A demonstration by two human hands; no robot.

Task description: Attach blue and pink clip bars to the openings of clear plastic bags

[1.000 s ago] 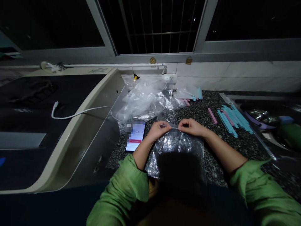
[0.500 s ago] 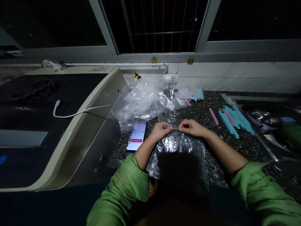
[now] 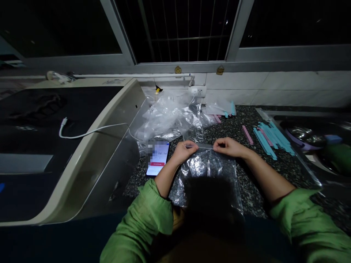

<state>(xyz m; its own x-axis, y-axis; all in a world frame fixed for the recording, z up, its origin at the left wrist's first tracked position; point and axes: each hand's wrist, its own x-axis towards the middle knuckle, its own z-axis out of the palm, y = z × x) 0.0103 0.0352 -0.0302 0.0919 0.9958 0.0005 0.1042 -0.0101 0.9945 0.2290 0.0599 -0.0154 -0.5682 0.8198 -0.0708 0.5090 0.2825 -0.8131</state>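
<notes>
A clear plastic zip bag (image 3: pixel 210 175) lies flat on the dark speckled counter (image 3: pixel 246 182) in front of me. My left hand (image 3: pixel 184 150) pinches the left end of the bag's top strip. My right hand (image 3: pixel 229 147) pinches the same strip further right. Both hands are closed on the strip, which runs straight between them. Green sleeves cover both of my forearms.
A lit phone (image 3: pixel 158 158) lies left of the bag. A heap of clear bags (image 3: pixel 170 118) sits behind it. Blue and pink strips (image 3: pixel 270 138) lie at the right, beside a sink (image 3: pixel 315 138). A white cable (image 3: pixel 90 131) crosses the stove top (image 3: pixel 55 120) at left.
My right hand has slid to the right along the bag's top strip, widening the gap between my hands. The left hand has stayed where it was.
</notes>
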